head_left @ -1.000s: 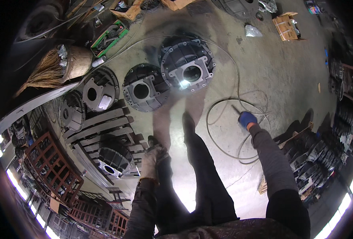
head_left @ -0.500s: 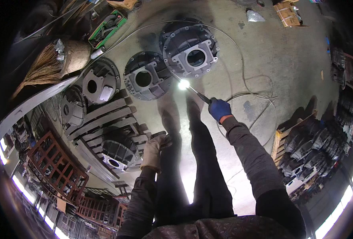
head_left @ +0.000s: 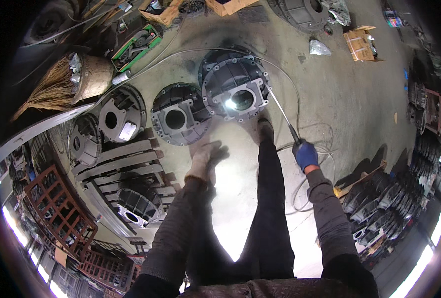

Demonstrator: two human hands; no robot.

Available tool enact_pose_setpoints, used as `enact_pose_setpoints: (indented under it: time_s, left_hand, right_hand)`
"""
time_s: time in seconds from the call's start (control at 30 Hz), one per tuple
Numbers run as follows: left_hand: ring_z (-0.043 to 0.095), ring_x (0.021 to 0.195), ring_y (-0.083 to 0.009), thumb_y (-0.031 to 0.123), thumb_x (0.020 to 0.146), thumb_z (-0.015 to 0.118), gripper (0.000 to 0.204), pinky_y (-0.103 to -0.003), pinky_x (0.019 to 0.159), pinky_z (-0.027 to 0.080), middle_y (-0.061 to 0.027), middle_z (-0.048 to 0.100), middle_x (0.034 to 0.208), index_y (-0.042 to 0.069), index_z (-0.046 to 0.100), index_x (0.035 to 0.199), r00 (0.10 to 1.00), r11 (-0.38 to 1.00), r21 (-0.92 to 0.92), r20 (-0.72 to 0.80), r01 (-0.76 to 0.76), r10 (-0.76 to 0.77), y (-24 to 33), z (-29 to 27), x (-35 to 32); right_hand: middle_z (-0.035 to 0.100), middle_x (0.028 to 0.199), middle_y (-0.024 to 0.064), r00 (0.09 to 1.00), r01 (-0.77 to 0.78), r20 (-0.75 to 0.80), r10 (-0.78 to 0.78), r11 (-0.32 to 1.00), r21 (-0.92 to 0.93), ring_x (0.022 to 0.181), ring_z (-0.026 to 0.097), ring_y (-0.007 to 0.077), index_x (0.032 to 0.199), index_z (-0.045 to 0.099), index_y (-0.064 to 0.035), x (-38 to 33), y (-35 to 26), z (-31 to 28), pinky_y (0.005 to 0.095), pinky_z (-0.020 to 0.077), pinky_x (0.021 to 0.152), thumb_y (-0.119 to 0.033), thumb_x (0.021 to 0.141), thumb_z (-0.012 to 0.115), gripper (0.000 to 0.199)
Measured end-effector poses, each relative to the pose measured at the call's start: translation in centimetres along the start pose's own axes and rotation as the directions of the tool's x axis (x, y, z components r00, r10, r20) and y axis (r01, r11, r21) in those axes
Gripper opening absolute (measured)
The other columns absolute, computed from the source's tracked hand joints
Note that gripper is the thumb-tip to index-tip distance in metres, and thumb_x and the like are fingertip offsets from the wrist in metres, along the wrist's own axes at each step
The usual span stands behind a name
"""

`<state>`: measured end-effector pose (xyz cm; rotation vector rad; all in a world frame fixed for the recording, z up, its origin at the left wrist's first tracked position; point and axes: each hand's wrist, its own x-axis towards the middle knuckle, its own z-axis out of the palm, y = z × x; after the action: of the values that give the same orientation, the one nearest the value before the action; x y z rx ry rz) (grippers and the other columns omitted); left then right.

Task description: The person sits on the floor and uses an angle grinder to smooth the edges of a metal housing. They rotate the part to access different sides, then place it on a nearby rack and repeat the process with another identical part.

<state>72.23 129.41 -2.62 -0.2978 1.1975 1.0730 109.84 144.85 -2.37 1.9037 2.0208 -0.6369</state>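
Observation:
My right hand (head_left: pixel 306 154), in a blue glove, is closed round the dark handle of a long thin metal rod (head_left: pixel 281 108). The rod's tip reaches the right edge of a grey cast bell housing (head_left: pixel 219 97); touching or just apart, I cannot tell. That housing has a large round opening and appears to rest on another one. My left hand (head_left: pixel 204 161), in a pale work glove, hangs with its fingers apart and nothing visible in it. Just above it in the picture lies a second bell housing (head_left: pixel 178 136). A bright spot of light falls on the central housing.
Further housings (head_left: pixel 123 111) lean at left by slatted wooden pallets (head_left: pixel 116 159). A long hose or cable (head_left: pixel 296 82) loops over the floor round the central housings. Stacked castings (head_left: pixel 379 198) stand at right. A broom (head_left: pixel 51 92) and green tray (head_left: pixel 136 47) lie far left.
My right hand has moved right and slightly nearer, swinging the rod's tip to the housing's right edge. My left hand has risen toward the housings, its fingers spreading. The view has shifted.

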Motion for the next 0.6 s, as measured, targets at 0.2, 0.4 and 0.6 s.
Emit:
enact_pose_setpoints:
  time_s: [0.2,0.4,0.6]
  left_hand:
    - [0.073,0.118,-0.0306,0.03,0.108,0.062,0.045,-0.038,0.104,0.06,-0.0228,0.072,0.13,-0.01,0.062,0.131,0.979,0.955,0.248,-0.076,-0.163,0.187,-2.2,8.9,7.7]
    - [0.076,0.096,-0.0286,0.014,0.104,0.062,0.029,-0.038,0.091,0.064,-0.0176,0.074,0.109,-0.006,0.064,0.125,0.866,0.954,-0.267,-0.437,0.135,-0.244,-8.3,11.0,3.6]
    - [0.076,0.097,-0.0241,0.012,0.104,0.06,0.022,-0.033,0.089,0.063,-0.014,0.074,0.11,-0.001,0.065,0.12,0.839,0.975,-0.122,-0.496,0.188,-0.223,-6.4,13.0,2.3]
  right_hand:
    - [0.075,0.083,0.0204,0.894,0.368,0.321,-0.311,0.921,-0.131,0.081,0.075,0.0423,0.105,0.075,-0.0125,4.9,-1.3,-4.3,0.0569,0.0584,0.072,-0.033,0.097,0.064,0.025]
    - [0.075,0.084,0.0209,0.871,0.369,0.362,-0.331,0.928,-0.04,0.08,0.075,0.0401,0.104,0.074,-0.0104,4.8,-0.3,-3.7,0.0556,0.0591,0.073,-0.03,0.093,0.066,0.024]
    - [0.075,0.082,0.0197,0.794,0.402,0.562,-0.234,0.894,-0.196,0.078,0.075,0.0411,0.104,0.074,-0.0087,6.3,-0.2,-4.2,0.0555,0.0599,0.075,-0.032,0.092,0.067,0.028]
